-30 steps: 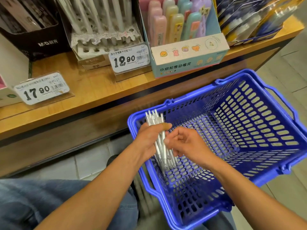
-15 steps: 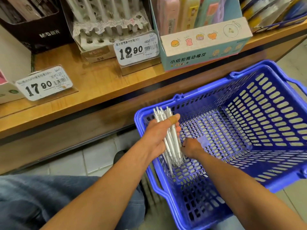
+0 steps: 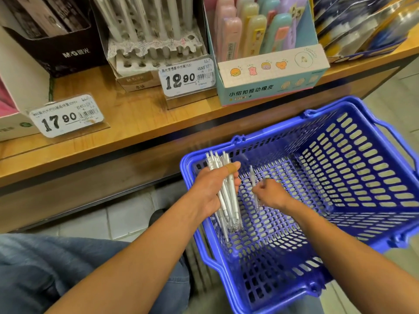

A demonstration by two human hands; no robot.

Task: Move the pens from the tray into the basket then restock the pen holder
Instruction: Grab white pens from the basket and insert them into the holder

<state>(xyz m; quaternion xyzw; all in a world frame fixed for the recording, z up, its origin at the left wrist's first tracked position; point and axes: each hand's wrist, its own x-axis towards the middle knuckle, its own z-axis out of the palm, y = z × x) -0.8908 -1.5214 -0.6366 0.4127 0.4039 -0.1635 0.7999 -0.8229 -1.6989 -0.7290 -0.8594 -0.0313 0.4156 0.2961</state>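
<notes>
The left hand [image 3: 213,189] grips a bundle of white pens [image 3: 226,196], its fingers curled round the barrels and its thumb, wrapped in a tan plaster, pressed across the front of them. The pens' top ends fan out above the thumb, and their clear tips hang below the heel of the hand, down inside the basket. The left forearm comes up from the lower left, crossing over a denim-clad leg [image 3: 45,275], with the back of the hand facing the camera.

Just beside it, the right hand [image 3: 272,192] pinches a single white pen [image 3: 253,184] between narrowly closed fingertips, the other fingers curled in. That pen stands nearly upright, its top rising above the fingers and its lower end showing faintly below them; it is apart from the bundle. The right forearm reaches in from the lower right over the near rim, the wrist bent down into the blue basket [image 3: 340,225].

The basket sits tilted under both hands, its slotted floor showing below the fingers. Beyond the fingertips runs a wooden shelf [image 3: 127,123]. On it stand a pen holder [image 3: 156,51] with white pens and some open holes, two price tags reading 17.90 [image 3: 65,117] and 12.90 [image 3: 187,77], and a box of pastel erasers [image 3: 269,71].
</notes>
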